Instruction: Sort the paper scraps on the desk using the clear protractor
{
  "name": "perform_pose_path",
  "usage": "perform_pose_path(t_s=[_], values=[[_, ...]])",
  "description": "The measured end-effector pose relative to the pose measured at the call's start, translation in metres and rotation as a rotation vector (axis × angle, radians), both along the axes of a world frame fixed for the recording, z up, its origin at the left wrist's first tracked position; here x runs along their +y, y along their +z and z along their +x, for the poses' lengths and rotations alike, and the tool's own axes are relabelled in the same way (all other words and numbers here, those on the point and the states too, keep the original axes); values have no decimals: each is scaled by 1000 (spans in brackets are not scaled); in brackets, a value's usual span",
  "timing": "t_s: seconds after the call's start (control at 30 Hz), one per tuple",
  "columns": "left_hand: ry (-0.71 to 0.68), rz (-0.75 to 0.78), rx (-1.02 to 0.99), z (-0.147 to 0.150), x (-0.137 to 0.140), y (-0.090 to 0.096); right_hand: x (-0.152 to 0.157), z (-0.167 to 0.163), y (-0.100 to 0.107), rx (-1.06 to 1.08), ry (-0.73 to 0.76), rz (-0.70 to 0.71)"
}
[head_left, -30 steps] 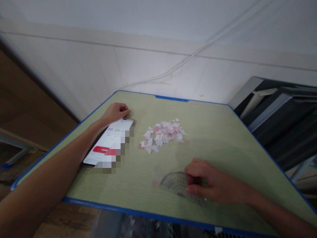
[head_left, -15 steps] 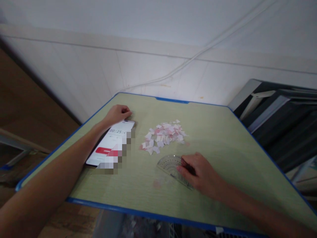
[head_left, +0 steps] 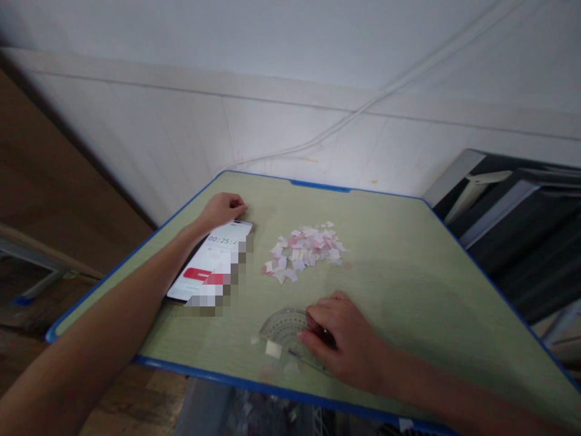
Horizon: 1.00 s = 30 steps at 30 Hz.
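My right hand (head_left: 333,336) grips a clear plastic protractor (head_left: 284,327) by its right end, low over the front part of the table. Beside the protractor's straight edge are a few small paper scraps (head_left: 273,349), close to the table's front edge. A heap of small white and pink paper pieces (head_left: 311,247) lies in the middle of the table. My left hand (head_left: 226,209) rests at the far left with its fingers curled; whether anything is in them is hidden. Under the left wrist lies a phone (head_left: 200,275) with a running timer on its screen.
The pale green table (head_left: 390,236) has a blue rim. Behind it stands a white wall with a cable (head_left: 313,144) running along it. Dark folded panels (head_left: 508,236) lean at the right. Beneath the front edge is a bin (head_left: 206,406) with scraps nearby.
My right hand has drawn the protractor toward me and to the left, and paper scraps now show at its straight edge. My left hand stays in place on the table.
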<state>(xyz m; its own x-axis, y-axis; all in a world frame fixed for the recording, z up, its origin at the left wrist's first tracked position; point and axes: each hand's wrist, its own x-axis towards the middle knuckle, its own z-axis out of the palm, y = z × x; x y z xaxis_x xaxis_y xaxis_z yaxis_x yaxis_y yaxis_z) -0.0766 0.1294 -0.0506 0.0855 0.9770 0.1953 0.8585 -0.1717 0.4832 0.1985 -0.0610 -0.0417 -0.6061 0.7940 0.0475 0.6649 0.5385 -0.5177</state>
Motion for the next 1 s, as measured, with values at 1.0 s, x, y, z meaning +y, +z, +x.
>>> perform_pose_path(t_s=[1.0], values=[[-10,21,8,-1,3,-2,6,-10,4,-92,8,-59]])
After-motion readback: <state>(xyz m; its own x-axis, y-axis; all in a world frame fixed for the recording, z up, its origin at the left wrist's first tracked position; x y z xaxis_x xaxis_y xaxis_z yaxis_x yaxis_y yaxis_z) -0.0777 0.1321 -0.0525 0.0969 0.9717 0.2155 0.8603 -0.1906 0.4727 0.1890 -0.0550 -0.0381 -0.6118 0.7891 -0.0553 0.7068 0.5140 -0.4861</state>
